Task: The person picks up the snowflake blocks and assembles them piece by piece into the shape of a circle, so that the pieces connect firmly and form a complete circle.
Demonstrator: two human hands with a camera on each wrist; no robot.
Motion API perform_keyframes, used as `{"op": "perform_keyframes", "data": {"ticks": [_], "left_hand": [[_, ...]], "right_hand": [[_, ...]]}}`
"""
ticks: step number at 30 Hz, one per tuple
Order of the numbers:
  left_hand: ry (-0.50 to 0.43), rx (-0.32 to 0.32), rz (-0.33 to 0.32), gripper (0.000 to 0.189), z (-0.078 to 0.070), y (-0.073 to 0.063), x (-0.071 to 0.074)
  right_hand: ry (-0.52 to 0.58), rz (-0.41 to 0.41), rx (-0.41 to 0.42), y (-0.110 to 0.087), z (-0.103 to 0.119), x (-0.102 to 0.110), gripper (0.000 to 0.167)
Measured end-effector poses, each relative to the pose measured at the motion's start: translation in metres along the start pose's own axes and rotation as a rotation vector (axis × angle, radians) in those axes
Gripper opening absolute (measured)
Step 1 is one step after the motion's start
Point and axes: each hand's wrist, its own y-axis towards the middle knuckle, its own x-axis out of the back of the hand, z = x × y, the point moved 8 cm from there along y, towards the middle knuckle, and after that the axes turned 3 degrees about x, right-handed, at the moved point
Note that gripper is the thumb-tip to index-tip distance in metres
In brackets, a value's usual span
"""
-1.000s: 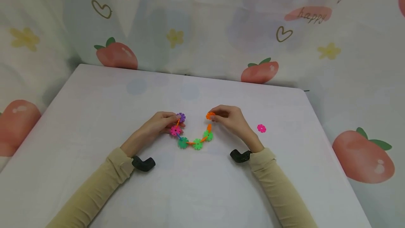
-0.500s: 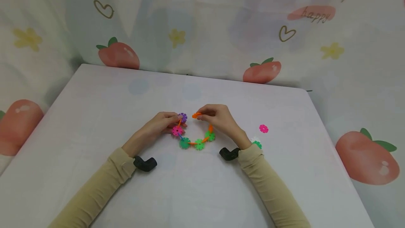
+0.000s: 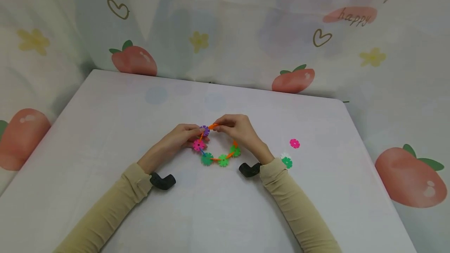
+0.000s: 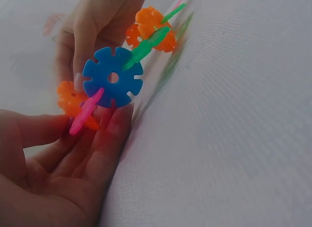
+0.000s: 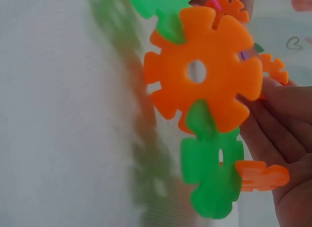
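Observation:
A chain of slotted plastic snowflake discs curves between the hands. My left hand (image 3: 183, 136) pinches its purple disc (image 3: 206, 130) at one end. Against that disc my right hand (image 3: 237, 128) holds an orange disc (image 3: 213, 127) edge-on; whether their slots interlock cannot be told. From the purple end the chain runs past a pink disc (image 3: 198, 145), a dark green disc (image 3: 207, 159) and light green discs, joined by orange and blue ones. A blue disc (image 4: 100, 66) shows in the left wrist view. A large orange disc (image 5: 229, 66) and a green disc (image 5: 214, 183) fill the right wrist view.
Right of my right wrist, a loose pink disc (image 3: 294, 143), a green disc (image 3: 287, 162) and a partly covered white disc (image 3: 284, 155) lie on the white table (image 3: 197, 214). A printed curtain (image 3: 239, 42) hangs behind the table's far edge.
My right hand has moved left, bringing the orange disc up to the purple one and turning it edge-on. The loose green and white discs have come into view. My left hand stays nearly still.

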Motion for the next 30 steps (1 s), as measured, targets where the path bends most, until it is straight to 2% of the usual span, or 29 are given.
{"op": "perform_keyframes", "data": {"ticks": [8,15,21,30], "left_hand": [[-0.023,-0.009,0.024,0.035,0.000,-0.001,0.001],[-0.024,-0.026,0.047,0.033,-0.001,-0.001,-0.001],[-0.023,-0.010,0.034,0.033,0.000,-0.002,0.000],[-0.015,-0.005,0.032,0.035,0.001,0.000,-0.001]], "right_hand": [[0.083,0.016,-0.055,0.000,-0.005,-0.002,0.012],[0.112,0.007,-0.056,0.000,-0.006,0.000,0.010],[0.095,0.003,-0.045,0.000,-0.005,0.000,0.011],[-0.037,-0.017,0.023,0.000,0.006,0.001,0.013]]}}
